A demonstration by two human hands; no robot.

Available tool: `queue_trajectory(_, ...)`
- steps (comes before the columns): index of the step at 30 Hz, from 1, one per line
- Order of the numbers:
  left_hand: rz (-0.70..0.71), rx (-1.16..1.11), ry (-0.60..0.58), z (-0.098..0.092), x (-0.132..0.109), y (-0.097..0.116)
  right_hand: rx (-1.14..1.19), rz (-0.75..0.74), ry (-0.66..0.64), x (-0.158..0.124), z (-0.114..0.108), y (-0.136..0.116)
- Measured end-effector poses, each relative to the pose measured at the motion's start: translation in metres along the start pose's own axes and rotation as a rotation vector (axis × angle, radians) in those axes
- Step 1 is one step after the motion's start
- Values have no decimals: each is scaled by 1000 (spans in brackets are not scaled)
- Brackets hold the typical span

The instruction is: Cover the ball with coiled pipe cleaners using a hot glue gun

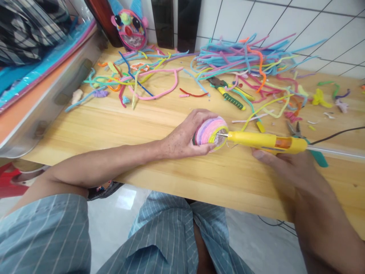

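Observation:
My left hand (194, 133) is wrapped round a rounded piece covered in striped pipe cleaners (207, 131), with pink, purple and yellow bands. Its clear, uncovered end faces right. In my right hand (288, 163) is a yellow hot glue gun (253, 141), a clear glue stick (339, 151) sticking out of its back. The gun's metal nozzle meets the clear end of the striped piece, close to the innermost yellow ring. My right fingers are partly hidden under the gun's body.
Behind my hands lie green-and-yellow pliers (228, 95) and a heap of pipe cleaners (242, 57). A second pair of pliers (296, 129) is by the gun. A decorated face figure (131, 28) stands at the back; a plastic bin (65, 83) is at left. A black cord (336, 134) runs right.

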State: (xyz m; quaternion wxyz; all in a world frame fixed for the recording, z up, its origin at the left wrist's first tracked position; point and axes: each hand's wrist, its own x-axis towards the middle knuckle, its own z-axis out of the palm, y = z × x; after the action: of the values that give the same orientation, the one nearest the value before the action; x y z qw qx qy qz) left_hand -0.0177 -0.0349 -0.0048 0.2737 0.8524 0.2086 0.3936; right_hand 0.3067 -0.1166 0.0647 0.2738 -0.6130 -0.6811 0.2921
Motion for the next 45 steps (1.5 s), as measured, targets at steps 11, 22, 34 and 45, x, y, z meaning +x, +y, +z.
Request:
queue_trajectory(11,25,-5,15,0,0,1,48,-9,-55,2,3,-3)
queue_trajectory(22,-18,-8,5,0,-1,1,105,23,-54,2,6,-9)
queue_trajectory(34,-24,2,58,2,-5,-4,551,-119,48,14,-32,-10)
queue_trajectory(45,-28,35,88,3,-7,-2,166,355,883,-29,-120,93)
